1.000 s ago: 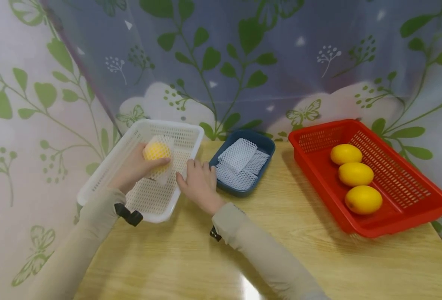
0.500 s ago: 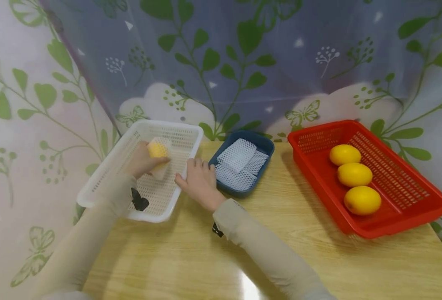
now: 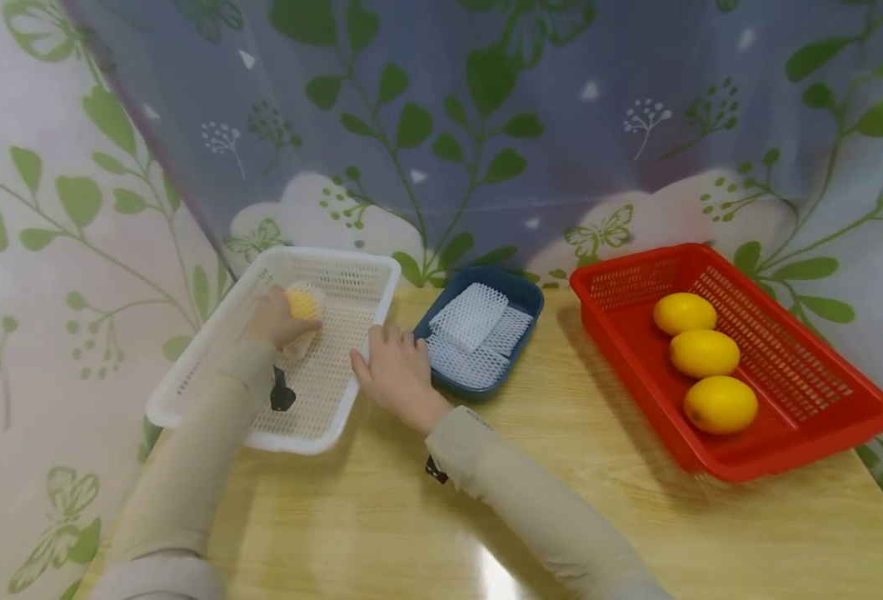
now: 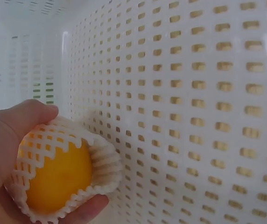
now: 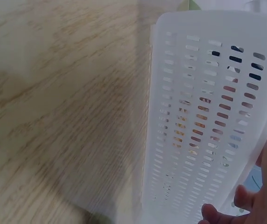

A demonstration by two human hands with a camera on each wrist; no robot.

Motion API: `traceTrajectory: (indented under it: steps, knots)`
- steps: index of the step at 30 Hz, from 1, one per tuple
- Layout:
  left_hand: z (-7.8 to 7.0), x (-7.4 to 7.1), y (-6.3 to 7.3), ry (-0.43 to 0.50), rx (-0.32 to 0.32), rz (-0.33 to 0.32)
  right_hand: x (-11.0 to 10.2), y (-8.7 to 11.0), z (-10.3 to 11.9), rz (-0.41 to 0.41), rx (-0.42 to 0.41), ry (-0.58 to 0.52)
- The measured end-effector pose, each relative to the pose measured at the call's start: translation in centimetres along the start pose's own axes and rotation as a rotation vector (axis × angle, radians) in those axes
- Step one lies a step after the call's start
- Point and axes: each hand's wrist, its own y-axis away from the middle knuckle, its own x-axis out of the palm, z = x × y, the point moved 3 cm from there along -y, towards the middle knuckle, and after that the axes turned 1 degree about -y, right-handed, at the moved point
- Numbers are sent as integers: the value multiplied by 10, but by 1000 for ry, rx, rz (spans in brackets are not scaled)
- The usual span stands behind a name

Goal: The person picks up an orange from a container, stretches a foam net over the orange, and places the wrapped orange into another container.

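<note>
Low inside the white basket (image 3: 347, 367), my left hand (image 3: 265, 321) grips a yellow lemon (image 4: 61, 179) wrapped in a white foam net sleeve (image 4: 106, 161). One end of the lemon shows at the sleeve's mouth in the left wrist view, while thumb and fingers curve round its sides. My right hand (image 3: 396, 371) rests at the basket's right rim with relaxed fingers, the thumb and forefinger touching the edge. Through the slotted wall (image 5: 208, 112) in the right wrist view, patches of orange-yellow show.
Right of that hand, a dark blue tray (image 3: 479, 396) holds several flat foam net sleeves (image 3: 470, 321). Farther right stands a red basket (image 3: 636, 387) with three bare lemons (image 3: 704, 354). All sit on a wooden table (image 3: 531, 475) before a patterned backdrop (image 3: 449, 108).
My left hand has moved lower and slightly left in the white basket with the sleeved lemon. My right hand has stayed at the rim. The head view has shifted slightly.
</note>
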Motion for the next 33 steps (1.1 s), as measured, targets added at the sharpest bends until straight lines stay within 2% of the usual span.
traceTrajectory:
  steps: [3,6,11,15,20,25,28,33]
  knots:
    - [3,-1,-3,-15,8,8,-1,1,0,10,11,12]
    - [1,-5,-6,-72,18,10,-1,0,-1,25,31,11]
    - [-2,-10,-6,-133,-8,-10,-4,-1,-1,10,18,-5]
    - [-3,-11,-5,-164,-20,-49,-7,-1,0,-11,1,-12]
    - [-10,-11,-2,-231,14,-126,-12,0,0,0,-3,-6]
    - [-22,-13,6,-285,35,-182,-19,0,-1,39,-10,11]
    - [-34,-16,14,-362,64,-198,-25,1,-3,52,-11,1]
    - [-67,-28,38,-460,108,-206,-37,1,-8,57,-13,-37]
